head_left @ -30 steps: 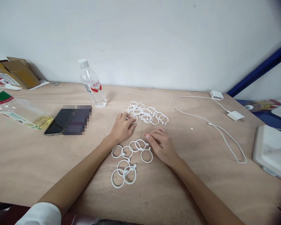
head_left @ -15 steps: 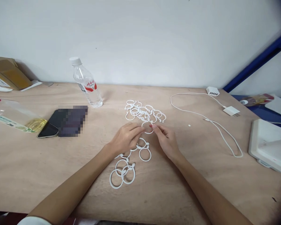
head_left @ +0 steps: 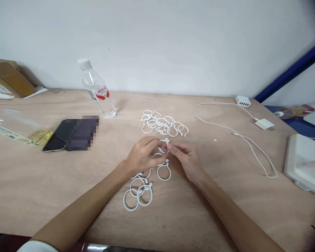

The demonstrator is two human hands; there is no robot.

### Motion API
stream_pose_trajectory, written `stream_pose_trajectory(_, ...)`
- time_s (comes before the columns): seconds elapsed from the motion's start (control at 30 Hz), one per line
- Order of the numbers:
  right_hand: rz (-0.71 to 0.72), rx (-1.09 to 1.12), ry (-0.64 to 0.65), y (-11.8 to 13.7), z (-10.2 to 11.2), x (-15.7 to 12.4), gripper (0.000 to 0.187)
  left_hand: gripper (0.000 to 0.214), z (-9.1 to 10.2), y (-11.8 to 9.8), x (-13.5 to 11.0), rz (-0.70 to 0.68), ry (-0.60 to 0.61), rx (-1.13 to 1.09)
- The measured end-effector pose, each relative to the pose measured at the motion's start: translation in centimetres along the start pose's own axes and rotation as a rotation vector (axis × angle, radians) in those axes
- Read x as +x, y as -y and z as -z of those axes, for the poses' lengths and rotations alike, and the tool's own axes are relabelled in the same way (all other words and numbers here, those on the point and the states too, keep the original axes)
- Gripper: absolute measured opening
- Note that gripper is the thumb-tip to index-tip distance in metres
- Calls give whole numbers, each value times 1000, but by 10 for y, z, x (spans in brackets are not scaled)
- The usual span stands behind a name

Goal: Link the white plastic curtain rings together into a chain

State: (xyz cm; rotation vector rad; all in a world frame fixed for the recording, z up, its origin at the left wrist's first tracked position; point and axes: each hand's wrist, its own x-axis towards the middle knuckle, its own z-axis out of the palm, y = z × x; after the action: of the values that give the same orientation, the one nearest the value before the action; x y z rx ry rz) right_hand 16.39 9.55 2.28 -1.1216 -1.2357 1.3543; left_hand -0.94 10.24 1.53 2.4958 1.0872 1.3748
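Both my hands meet over the middle of the wooden table (head_left: pixel 225 210). My left hand (head_left: pixel 143 155) and my right hand (head_left: pixel 187 159) pinch one white plastic ring (head_left: pixel 163 145) between their fingertips, just above the table. Beyond them lies a heap of several loose white rings (head_left: pixel 163 125). Nearer me, partly under my left hand, lies a second group of several white rings (head_left: pixel 140 189) spread flat on the wood.
A clear water bottle (head_left: pixel 97 89) stands at the back left, a dark phone (head_left: pixel 68 134) and a lying oil bottle (head_left: pixel 18 127) further left, a cardboard box (head_left: pixel 7 75) in the corner. A white cable with chargers (head_left: pixel 241 138) and a white device (head_left: pixel 306 162) lie right.
My left hand drew one ring out of the far heap and brought it toward me. My right hand rose off the table to meet it; both now pinch that ring.
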Motion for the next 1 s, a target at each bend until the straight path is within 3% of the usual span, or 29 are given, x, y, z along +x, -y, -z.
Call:
stream_pose_trajectory(0.1, 32, 5, -51, -1, 3, 2, 23, 32, 3, -5, 2, 146, 57, -80)
stream_pose_trajectory(0.2, 71, 31, -18, -1, 4, 4, 23, 52, 5, -9, 3, 239, 99, -158)
stream_pose_trajectory(0.33, 119, 7, 57, -1, 5, 3, 17, 40, 6, -12, 7, 199, 112, -225)
stream_pose_trajectory(0.5, 114, -30, 80, -2, 7, 3, 23, 28, 11, -15, 12, 311, 263, -291)
stream_pose_trajectory(0.73, 142, -96, 34, -1, 3, 2, 24, 15, 14, -21, 14, 403, 336, -366)
stream_pose_trajectory(0.87, 131, -122, 4, 2, 2, 1, 27, 20, 17, -21, 16, 433, 356, -381)
stream_pose_trajectory(1.0, 176, -237, -26, 2, 2, 0, 25, 36, 24, -3, 18, 450, 321, -346)
